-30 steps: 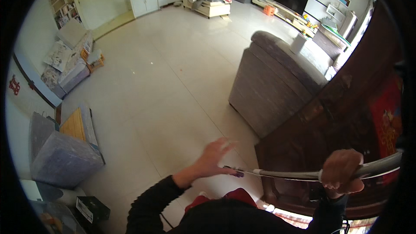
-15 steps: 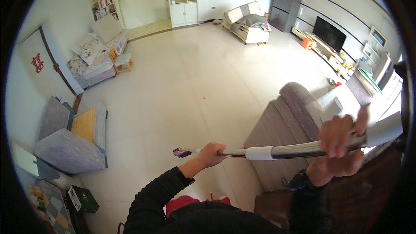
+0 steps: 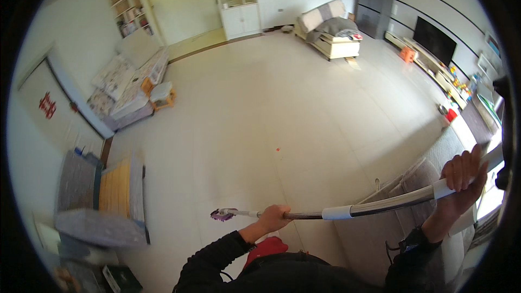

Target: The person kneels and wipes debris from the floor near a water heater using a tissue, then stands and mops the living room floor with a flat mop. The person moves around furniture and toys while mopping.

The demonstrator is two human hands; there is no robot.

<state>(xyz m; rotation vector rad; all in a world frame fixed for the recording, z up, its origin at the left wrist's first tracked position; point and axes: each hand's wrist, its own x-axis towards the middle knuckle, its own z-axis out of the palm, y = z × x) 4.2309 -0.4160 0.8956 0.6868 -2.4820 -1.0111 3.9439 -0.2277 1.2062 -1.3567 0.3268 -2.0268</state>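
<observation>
A long-handled mop (image 3: 391,202) reaches across in front of me, its metal pole joined by white sleeves. Its purple fringed head (image 3: 224,214) is at the left end, over the pale tiled floor. My left hand (image 3: 274,219) is closed round the lower part of the pole, not far from the head. Near the upper end, my right hand (image 3: 462,178) wraps the pole at a white sleeve, with the fingers curled over it. The pole's top end runs off into the dark right rim of the view.
A grey sofa (image 3: 415,184) stands close at my right, under the pole. On the left are a grey armchair with a yellow seat (image 3: 120,187), a small wooden stool (image 3: 161,95) and a flowered couch (image 3: 127,89). A cream chair (image 3: 328,35) stands far back. A red speck (image 3: 278,150) lies on the floor.
My view has turned, so the room sits differently. The right hand, blurred before, now wraps the pole higher and farther right. The left hand and mop head appear lower in view.
</observation>
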